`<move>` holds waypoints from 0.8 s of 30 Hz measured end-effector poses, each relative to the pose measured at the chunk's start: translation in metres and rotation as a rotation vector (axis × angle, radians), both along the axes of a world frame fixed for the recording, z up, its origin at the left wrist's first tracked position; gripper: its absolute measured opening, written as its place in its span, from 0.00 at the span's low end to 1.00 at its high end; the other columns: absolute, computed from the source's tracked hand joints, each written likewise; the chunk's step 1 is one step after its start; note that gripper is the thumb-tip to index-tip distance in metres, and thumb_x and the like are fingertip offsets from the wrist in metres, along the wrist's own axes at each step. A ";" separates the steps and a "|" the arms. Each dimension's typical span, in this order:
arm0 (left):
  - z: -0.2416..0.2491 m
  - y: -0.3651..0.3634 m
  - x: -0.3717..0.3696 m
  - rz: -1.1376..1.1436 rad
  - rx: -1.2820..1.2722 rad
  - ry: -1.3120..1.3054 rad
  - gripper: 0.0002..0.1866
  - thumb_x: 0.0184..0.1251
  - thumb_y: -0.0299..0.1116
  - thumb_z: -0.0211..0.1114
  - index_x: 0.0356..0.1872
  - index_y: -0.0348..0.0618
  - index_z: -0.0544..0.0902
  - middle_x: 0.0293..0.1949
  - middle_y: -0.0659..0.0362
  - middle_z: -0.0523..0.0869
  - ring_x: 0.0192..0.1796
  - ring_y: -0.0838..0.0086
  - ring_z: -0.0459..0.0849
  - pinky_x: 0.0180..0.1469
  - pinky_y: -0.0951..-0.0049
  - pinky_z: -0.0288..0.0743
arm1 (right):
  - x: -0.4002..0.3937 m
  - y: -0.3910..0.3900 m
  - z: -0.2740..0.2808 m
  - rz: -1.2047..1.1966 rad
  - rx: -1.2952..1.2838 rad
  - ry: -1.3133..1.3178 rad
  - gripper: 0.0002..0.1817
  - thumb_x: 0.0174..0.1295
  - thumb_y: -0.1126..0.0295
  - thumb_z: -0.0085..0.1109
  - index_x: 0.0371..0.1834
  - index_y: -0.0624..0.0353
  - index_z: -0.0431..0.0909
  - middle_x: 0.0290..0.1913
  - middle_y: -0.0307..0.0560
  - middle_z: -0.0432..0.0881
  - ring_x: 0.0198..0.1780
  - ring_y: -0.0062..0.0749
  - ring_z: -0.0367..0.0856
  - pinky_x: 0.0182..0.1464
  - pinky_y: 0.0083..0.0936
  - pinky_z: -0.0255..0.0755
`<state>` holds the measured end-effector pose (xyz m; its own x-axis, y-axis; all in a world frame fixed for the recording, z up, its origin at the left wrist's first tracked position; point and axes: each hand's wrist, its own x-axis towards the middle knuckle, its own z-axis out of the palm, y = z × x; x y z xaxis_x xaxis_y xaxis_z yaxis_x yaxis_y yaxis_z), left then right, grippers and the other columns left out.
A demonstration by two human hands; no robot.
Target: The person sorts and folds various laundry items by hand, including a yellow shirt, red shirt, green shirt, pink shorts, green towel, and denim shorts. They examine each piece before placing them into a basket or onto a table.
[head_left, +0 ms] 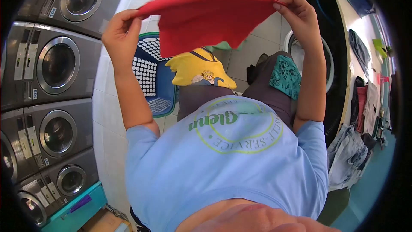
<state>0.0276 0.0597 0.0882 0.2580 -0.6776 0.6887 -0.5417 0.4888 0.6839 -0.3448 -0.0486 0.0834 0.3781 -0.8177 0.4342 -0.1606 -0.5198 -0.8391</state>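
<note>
1. A thin bright-red cloth garment (pixel 201 21) is held up in front of the person, stretched between both hands above the lap, its lower part hanging loose with an uneven edge
2. The left hand (pixel 121 34) has its thumb and index finger clamped on the red garment's left top corner; its other fingers are curled in
3. The right hand (pixel 301 17) pinches the opposite top corner between thumb and fingers, so the upper edge runs nearly taut
4. A yellow fabric piece with a printed cartoon figure (pixel 201 69) lies over the left thigh of the dark grey trousers (pixel 195 100), below the red garment; whether the two touch cannot be told
5. A teal cloth with dark patterning (pixel 285 77) rests on the right thigh, near the right forearm
6. A blue plastic basket with perforated walls and a green rim (pixel 162 77) stands on the pale tiled floor (pixel 107 103), beside the left leg
7. Grey metal machines with round glass doors (pixel 59 65) are stacked along the left side, well apart from the hands
</note>
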 end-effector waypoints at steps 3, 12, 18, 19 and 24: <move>0.005 0.003 0.011 -0.244 0.139 0.198 0.06 0.62 0.18 0.61 0.39 0.30 0.80 0.36 0.53 0.85 0.36 0.78 0.83 0.40 0.79 0.79 | -0.002 0.000 0.009 0.131 0.072 -0.040 0.05 0.62 0.75 0.59 0.39 0.62 0.75 0.39 0.38 0.82 0.38 0.18 0.78 0.46 0.16 0.72; -0.048 0.014 -0.014 -0.539 0.872 0.580 0.22 0.71 0.31 0.57 0.63 0.37 0.67 0.42 0.59 0.84 0.44 0.80 0.82 0.51 0.77 0.75 | 0.018 0.027 -0.049 0.110 0.879 -0.285 0.22 0.66 0.66 0.56 0.61 0.60 0.67 0.48 0.45 0.79 0.47 0.25 0.78 0.50 0.22 0.73; -0.066 -0.016 0.013 -0.354 0.696 0.564 0.14 0.71 0.28 0.56 0.53 0.35 0.77 0.41 0.59 0.84 0.43 0.80 0.82 0.50 0.78 0.74 | 0.030 -0.002 -0.079 0.019 0.807 -0.315 0.16 0.67 0.66 0.54 0.56 0.59 0.73 0.43 0.40 0.81 0.42 0.20 0.79 0.44 0.20 0.73; -0.061 -0.015 0.014 -0.324 0.658 0.547 0.12 0.71 0.28 0.55 0.49 0.34 0.80 0.42 0.58 0.84 0.44 0.79 0.81 0.51 0.77 0.74 | 0.035 -0.002 -0.074 0.017 0.741 -0.320 0.15 0.67 0.66 0.54 0.55 0.59 0.74 0.41 0.38 0.81 0.41 0.20 0.79 0.44 0.20 0.73; -0.080 0.025 0.028 -0.177 0.569 0.320 0.12 0.69 0.28 0.58 0.49 0.34 0.81 0.42 0.59 0.84 0.45 0.79 0.80 0.51 0.78 0.72 | 0.050 0.026 -0.090 0.011 0.426 -0.261 0.09 0.68 0.69 0.53 0.46 0.60 0.79 0.38 0.33 0.82 0.40 0.13 0.76 0.45 0.14 0.69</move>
<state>0.0554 0.0849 0.0086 0.2416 -0.9630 0.1197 -0.2142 0.0673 0.9745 -0.2947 -0.0230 -0.0071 0.3112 -0.9394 0.1436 0.0869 -0.1224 -0.9887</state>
